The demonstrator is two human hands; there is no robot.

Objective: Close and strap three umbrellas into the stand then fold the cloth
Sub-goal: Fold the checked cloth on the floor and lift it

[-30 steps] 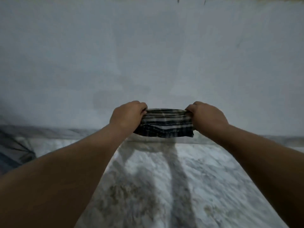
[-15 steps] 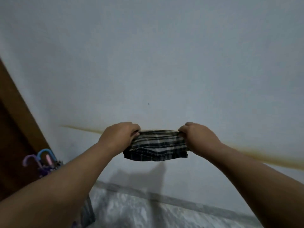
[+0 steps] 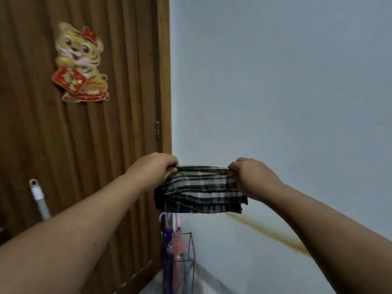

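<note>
A black-and-white checked cloth, folded into a small thick rectangle, hangs in the air between my hands. My left hand grips its upper left corner and my right hand grips its upper right corner. Below the cloth, a black wire umbrella stand stands in the corner by the wall. Closed umbrellas in purple, pink and blue stand upright inside it, their curved handles poking up just under the cloth.
A brown wooden door with a tiger decoration fills the left side. A grey-white pole handle leans in front of it. A pale blue wall with a yellowish stain is on the right.
The view has swung up and to the left, from the marble floor to the door and the umbrella stand. Both hands keep hold of the folded cloth, now above the stand.
</note>
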